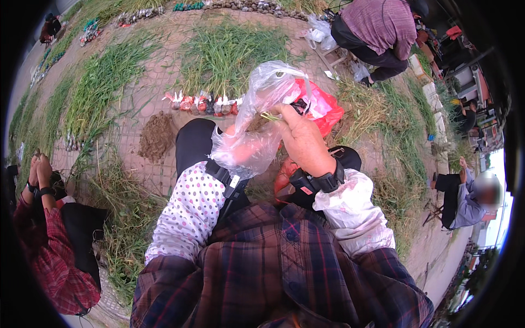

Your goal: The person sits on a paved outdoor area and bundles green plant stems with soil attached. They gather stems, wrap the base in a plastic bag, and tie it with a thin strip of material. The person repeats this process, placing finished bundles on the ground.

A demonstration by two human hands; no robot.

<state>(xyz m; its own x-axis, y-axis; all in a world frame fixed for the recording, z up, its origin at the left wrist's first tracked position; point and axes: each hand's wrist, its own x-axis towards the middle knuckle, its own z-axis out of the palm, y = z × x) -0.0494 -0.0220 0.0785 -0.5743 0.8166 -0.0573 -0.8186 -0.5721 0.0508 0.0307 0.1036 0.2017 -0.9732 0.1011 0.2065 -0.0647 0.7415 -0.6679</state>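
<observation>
A crumpled clear plastic bag hangs over my left hand and spreads up between both hands. I see that hand only through the film, so whether it is inside or behind the bag is unclear, and its fingers are blurred. Thin green stems stick out from the pinched thumb and finger of my right hand, against the bag's right side. Just beyond this hand lies a red and pink plastic bag. Brown soil shows through the clear film between the hands.
A soil heap sits by my left knee. Ahead stand small bagged root bundles with cut green grass-like plants behind. Loose stalks lie at left. Co-workers sit left, right and front right.
</observation>
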